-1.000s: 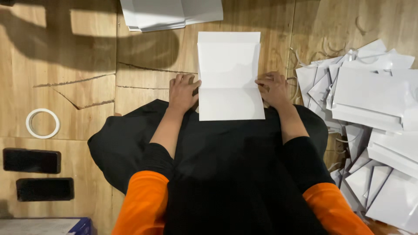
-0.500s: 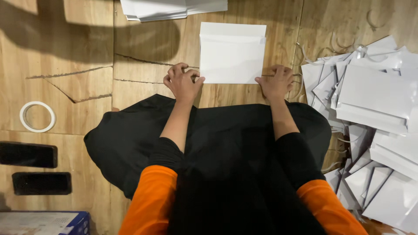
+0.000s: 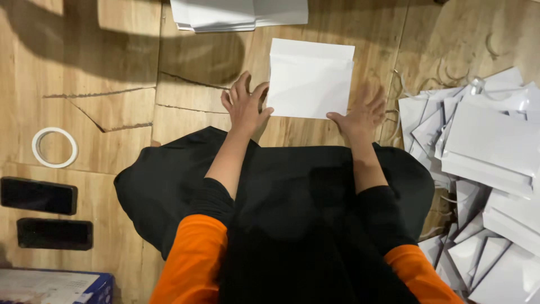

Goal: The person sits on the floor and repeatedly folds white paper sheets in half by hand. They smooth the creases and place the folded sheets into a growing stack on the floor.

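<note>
Here, nearest to the camera, the person's lap is covered by a black cloth (image 3: 281, 186), and both forearms, in black sleeves with orange upper parts, reach forward over it. At the near left, a blue box (image 3: 53, 287) sits at the bottom corner, and two dark flat phones (image 3: 38, 196) lie one behind the other on the wooden floor (image 3: 112, 112). A little further, a white tape ring (image 3: 54, 147) lies flat on the floor. At the right side, a big heap of white paper pieces (image 3: 484, 169) spreads from near to far.

Beyond the cloth, the left hand (image 3: 243, 107) rests with fingers spread, its fingertips touching the left edge of a folded white paper (image 3: 309, 81). The right hand (image 3: 363, 115) is also open and flat, its thumb touching the lower right corner of the same paper. The two hands are apart, one on each side, and neither one closes around the paper; they only press at its edges. The paper lies flat on the floor, just ahead of the hands, with a fold line near its top.

Farthest away, a stack of white sheets (image 3: 236, 14) lies at the top edge.
</note>
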